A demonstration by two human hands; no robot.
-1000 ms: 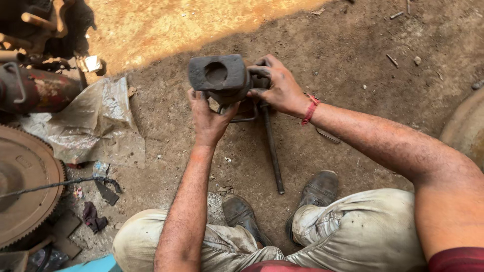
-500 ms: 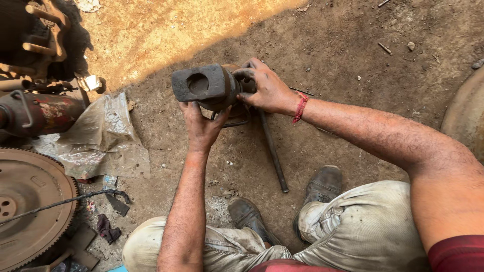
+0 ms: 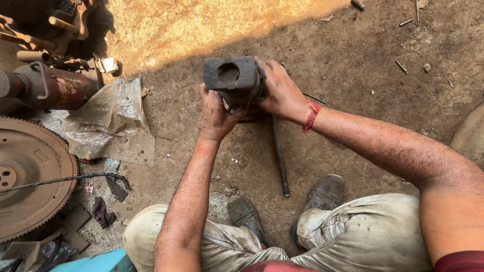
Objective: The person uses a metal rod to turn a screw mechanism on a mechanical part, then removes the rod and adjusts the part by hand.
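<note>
Fingers: those of the left hand (image 3: 216, 112) curl up around the underside of a dark, greasy metal block (image 3: 233, 76); those of the right hand (image 3: 282, 93) wrap its far side, so both hands grip the same piece.
Block: heavy casting with an oval recess in its top face, held just above the dirt, in front of the person's knees and in shade.
Under the block: a rounded metal part sits directly below, mostly hidden by the hands; whether the block touches it cannot be told.
Step in hand: by the look of it, the block is being lined up by hand over that lower part, a seating or fitting stage rather than a finished one.
Next move calls for: a judgement only, but steady two-handed support and a square, level approach seem needed, since the casting looks weighty and slick.
Close by: a long steel rod (image 3: 280, 153) lies on the ground, running from under the right hand toward the worn shoes (image 3: 322, 194).
Wrist: red thread band (image 3: 311, 116) on the right arm.
Further out: crumpled plastic sheet (image 3: 113, 121) to the left, a rusty toothed flywheel (image 3: 27, 174) beyond it, a red-stained cylinder (image 3: 55, 88) above.
</note>
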